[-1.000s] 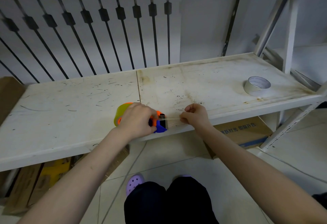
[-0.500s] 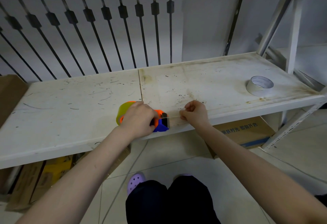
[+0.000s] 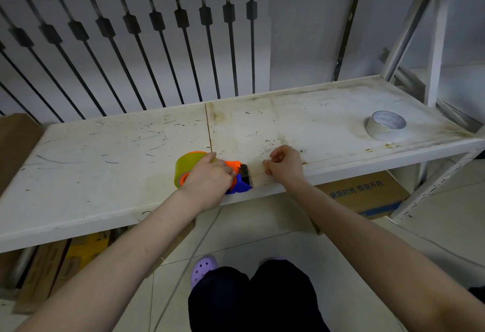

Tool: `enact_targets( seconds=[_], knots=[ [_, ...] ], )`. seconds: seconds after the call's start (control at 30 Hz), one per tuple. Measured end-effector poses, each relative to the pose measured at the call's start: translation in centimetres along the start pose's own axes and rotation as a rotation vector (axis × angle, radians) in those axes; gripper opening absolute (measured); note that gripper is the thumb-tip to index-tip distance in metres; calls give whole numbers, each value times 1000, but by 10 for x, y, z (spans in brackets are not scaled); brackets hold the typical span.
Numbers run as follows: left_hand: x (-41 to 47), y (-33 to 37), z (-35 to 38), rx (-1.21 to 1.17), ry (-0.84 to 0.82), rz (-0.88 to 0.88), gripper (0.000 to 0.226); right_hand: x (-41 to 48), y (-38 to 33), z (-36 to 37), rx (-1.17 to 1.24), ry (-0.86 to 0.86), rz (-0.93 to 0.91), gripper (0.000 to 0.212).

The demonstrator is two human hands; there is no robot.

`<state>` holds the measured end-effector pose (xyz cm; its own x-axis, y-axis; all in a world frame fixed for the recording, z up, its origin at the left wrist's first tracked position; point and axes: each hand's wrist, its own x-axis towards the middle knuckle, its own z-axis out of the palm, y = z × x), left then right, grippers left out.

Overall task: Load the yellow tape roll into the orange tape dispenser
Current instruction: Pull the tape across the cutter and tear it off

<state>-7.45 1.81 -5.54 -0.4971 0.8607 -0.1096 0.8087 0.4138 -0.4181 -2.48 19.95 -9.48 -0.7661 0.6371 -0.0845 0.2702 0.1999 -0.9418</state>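
The orange tape dispenser (image 3: 234, 166) with a blue front part lies on the white shelf (image 3: 105, 153) near its front edge. The yellow tape roll (image 3: 186, 166) sits in the dispenser's rear. My left hand (image 3: 207, 182) is wrapped over the dispenser's body and hides most of it. My right hand (image 3: 284, 165) is just to the right of the dispenser's mouth, fingers pinched on the thin clear end of the tape, which stretches from the dispenser to the fingertips, low over the shelf.
A white tape roll (image 3: 385, 125) lies flat at the shelf's far right. A metal upright (image 3: 435, 35) rises behind it. Cardboard boxes (image 3: 363, 194) sit under the shelf. My knees and a purple shoe (image 3: 203, 268) are below the shelf's edge.
My right hand has drawn slightly to the right, away from the dispenser's mouth, with the tape end. My left hand stays on the dispenser.
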Motion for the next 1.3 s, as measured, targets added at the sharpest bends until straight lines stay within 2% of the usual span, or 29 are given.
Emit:
enact_targets(
  seconds=[0.1, 0.2, 0.27, 0.37, 0.53, 0.77, 0.87, 0.93, 1.07, 1.13, 1.23, 1.3],
  knots=[
    [-3, -1, -1, -65, 48, 0, 38, -2, 2, -5, -2, 21, -27, 16],
    [-5, -4, -10, -276, 121, -93, 35, -7, 4, -11, 5, 31, -62, 16],
    [-1, -3, -17, -386, 121, -181, 47, -12, 3, -13, -4, 35, -91, 16],
    [10, 2, -21, -279, 27, -199, 71, -20, 4, -13, -2, 31, -100, 16],
    [24, 10, -17, -174, 24, -183, 58, -31, 9, -21, 10, 59, -101, 17],
    [26, 10, -16, -235, 49, -239, 59, -37, 6, -27, -11, 77, -208, 18],
    [24, 11, -18, -313, 89, -292, 60, -35, -7, -32, 74, 112, -225, 19],
    [24, 12, -23, -366, 123, -354, 58, -36, -21, -36, 95, 161, -303, 22],
    [24, 17, -27, -502, 214, -537, 60, -49, -44, -35, -56, 181, -610, 25],
    [25, 17, -27, -514, 219, -580, 62, -55, -47, -34, -89, 175, -666, 25],
    [29, 17, -30, -444, 182, -579, 57, -51, -46, -32, -74, 192, -674, 29],
    [32, 17, -30, -365, 114, -537, 51, -39, -42, -31, -74, 184, -602, 25]
  ],
)
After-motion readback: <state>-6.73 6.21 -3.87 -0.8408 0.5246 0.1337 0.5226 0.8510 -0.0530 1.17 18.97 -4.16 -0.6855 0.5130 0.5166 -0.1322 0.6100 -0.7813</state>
